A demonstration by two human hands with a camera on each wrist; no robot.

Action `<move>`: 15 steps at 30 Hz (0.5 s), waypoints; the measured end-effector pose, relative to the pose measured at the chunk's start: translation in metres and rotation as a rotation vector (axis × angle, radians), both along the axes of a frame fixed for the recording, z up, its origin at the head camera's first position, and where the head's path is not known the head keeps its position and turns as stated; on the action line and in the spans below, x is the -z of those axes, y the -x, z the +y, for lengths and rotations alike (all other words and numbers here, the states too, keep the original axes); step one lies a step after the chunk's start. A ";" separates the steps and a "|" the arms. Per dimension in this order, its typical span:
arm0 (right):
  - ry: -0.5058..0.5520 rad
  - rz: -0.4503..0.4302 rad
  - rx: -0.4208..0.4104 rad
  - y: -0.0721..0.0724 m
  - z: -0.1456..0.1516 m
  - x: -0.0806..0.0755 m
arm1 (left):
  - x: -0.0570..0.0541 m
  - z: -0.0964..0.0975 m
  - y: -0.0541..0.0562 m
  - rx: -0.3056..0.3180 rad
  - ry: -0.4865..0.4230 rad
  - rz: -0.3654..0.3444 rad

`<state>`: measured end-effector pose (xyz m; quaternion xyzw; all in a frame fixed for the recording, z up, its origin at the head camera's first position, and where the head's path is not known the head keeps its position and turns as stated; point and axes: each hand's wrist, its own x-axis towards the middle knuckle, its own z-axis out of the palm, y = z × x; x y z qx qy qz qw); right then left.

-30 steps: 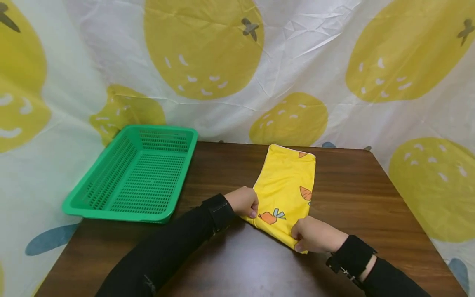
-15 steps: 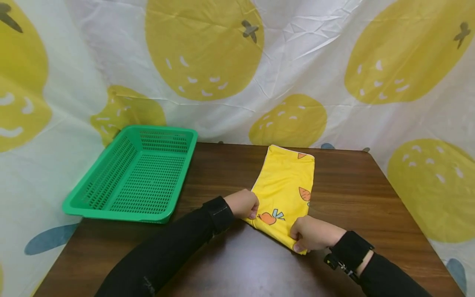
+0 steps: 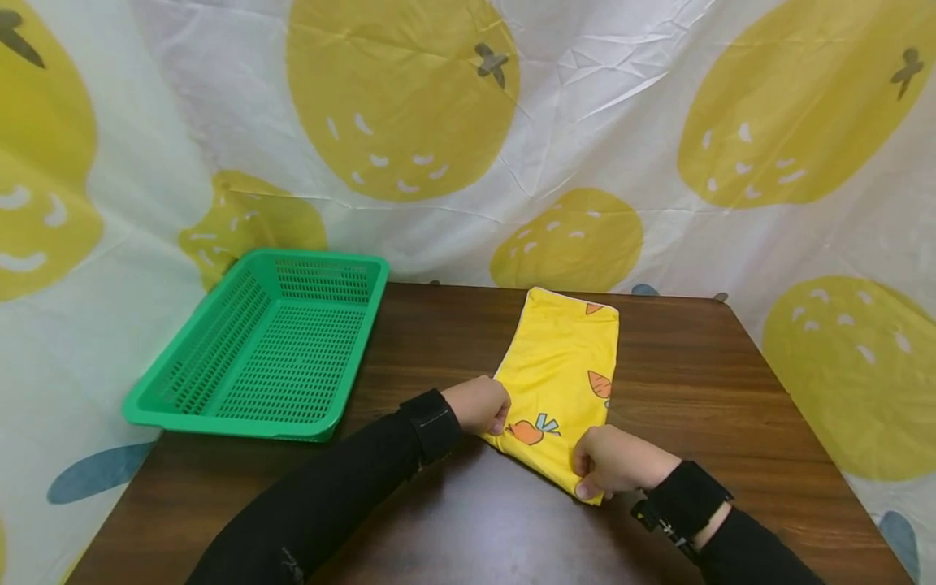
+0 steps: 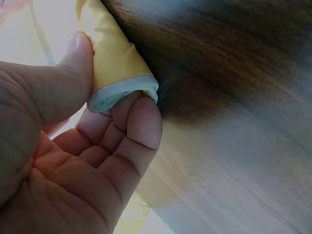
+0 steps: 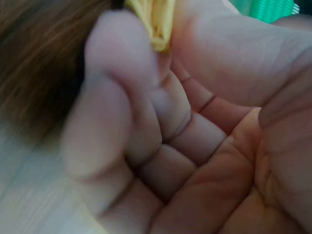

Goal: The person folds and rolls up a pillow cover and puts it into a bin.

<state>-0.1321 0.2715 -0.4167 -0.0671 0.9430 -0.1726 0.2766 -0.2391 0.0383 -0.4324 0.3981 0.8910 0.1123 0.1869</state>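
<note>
A folded yellow cloth (image 3: pixel 559 357) printed with carrots lies lengthwise on the brown table, a thin white edging along its far and left sides. My left hand (image 3: pixel 478 404) pinches its near left corner; in the left wrist view the thumb lies on top and curled fingers sit under the rolled, pale-lined end of the cloth (image 4: pixel 114 63). At the near right corner my right hand (image 3: pixel 621 461) grips the cloth between thumb and fingers. The right wrist view shows a small folded yellow end of the cloth (image 5: pixel 158 24) between thumb and fingers.
A green plastic basket (image 3: pixel 351 382) with slotted walls and nothing in it stands at the left of the table (image 3: pixel 702 382). Behind hangs a white curtain (image 3: pixel 585 106) with large yellow fruit prints, close along the table's far edge.
Both hands keep their hold at the near corners. The cloth's near right corner and the right hand have shifted very slightly toward the person; the whole view has also drifted a little.
</note>
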 end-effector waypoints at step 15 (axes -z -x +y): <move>-0.101 0.608 -0.207 -0.027 -0.017 0.014 | 0.004 -0.017 0.005 -0.099 0.028 -0.105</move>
